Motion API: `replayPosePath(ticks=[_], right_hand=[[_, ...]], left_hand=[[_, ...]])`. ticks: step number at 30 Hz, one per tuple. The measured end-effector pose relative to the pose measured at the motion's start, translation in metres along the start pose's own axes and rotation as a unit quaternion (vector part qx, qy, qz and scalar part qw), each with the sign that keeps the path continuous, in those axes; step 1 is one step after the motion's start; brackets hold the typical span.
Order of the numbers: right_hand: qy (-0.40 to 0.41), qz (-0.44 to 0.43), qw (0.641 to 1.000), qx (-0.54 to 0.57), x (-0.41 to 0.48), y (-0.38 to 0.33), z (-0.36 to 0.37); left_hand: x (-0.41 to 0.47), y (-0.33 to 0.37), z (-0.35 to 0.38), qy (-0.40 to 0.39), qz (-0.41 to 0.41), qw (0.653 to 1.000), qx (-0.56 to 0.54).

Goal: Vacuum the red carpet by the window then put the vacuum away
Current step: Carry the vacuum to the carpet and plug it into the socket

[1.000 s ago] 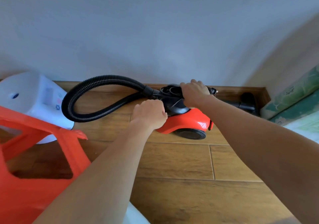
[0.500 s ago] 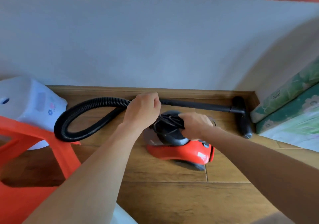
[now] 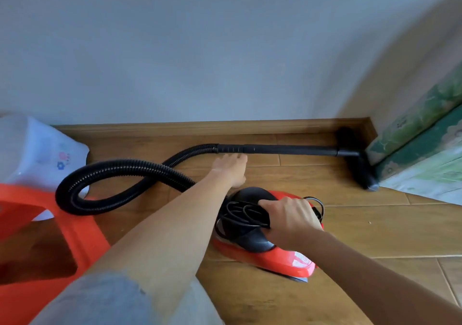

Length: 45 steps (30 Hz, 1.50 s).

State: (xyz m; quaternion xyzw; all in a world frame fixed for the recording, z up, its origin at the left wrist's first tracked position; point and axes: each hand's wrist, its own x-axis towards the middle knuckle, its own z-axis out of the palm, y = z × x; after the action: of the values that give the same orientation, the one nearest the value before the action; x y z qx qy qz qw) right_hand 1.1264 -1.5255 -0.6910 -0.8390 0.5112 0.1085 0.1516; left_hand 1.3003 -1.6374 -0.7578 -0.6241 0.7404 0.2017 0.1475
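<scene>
In the head view, the red vacuum sits on the wood floor, its wand running along the baseboard. No writing is legible. The right hand is clamped on the vacuum's handle and coiled cord. The left hand reaches, fingers spread, just short of the wand. Bare floor lies right of the vacuum.

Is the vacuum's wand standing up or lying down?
Lying down: the wand lies flat on the floor along the baseboard.
</scene>
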Motion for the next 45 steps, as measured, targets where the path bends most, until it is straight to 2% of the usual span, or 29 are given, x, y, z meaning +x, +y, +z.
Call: replayPosePath(ticks=[6, 10, 15, 18, 23, 27, 33, 38, 42, 45], right_hand=[[0.011, -0.002, 1.0, 0.009, -0.003, 0.0, -0.001], [0.004, -0.007, 1.0, 0.024, 0.0, -0.001, -0.002], [0.009, -0.006, 1.0, 0.015, 0.0, 0.004, 0.003], [0.061, -0.02, 0.998, 0.0, 0.003, 0.002, 0.012], [0.083, -0.017, 0.996, 0.004, 0.008, 0.006, 0.02], [0.082, -0.027, 0.996, 0.012, 0.005, 0.01, 0.028], [0.102, -0.029, 0.994, 0.021, 0.006, 0.011, 0.025], [0.04, -0.009, 0.999, 0.01, -0.002, -0.001, 0.006], [0.071, 0.008, 0.997, -0.012, -0.002, -0.005, 0.014], [0.154, 0.001, 0.988, 0.008, -0.001, -0.005, 0.029]], left_hand=[[0.071, -0.04, 0.025, 0.017, -0.047, 0.995, 0.087], [0.093, -0.045, 0.049, -0.008, -0.059, 0.995, 0.082], [0.101, -0.041, 0.046, 0.013, -0.08, 0.992, 0.099], [0.105, -0.047, 0.047, -0.014, -0.095, 0.993, 0.066], [0.109, -0.04, 0.061, -0.032, -0.05, 0.998, 0.014], [0.097, -0.03, 0.057, -0.006, -0.019, 1.0, -0.007], [0.042, -0.006, -0.004, 0.097, -0.002, 0.994, 0.053], [-0.021, 0.009, -0.055, 0.121, 0.048, 0.988, 0.082], [-0.065, 0.022, -0.053, 0.07, 0.1, 0.989, 0.088], [-0.073, 0.031, -0.049, 0.088, 0.152, 0.98, 0.097]])
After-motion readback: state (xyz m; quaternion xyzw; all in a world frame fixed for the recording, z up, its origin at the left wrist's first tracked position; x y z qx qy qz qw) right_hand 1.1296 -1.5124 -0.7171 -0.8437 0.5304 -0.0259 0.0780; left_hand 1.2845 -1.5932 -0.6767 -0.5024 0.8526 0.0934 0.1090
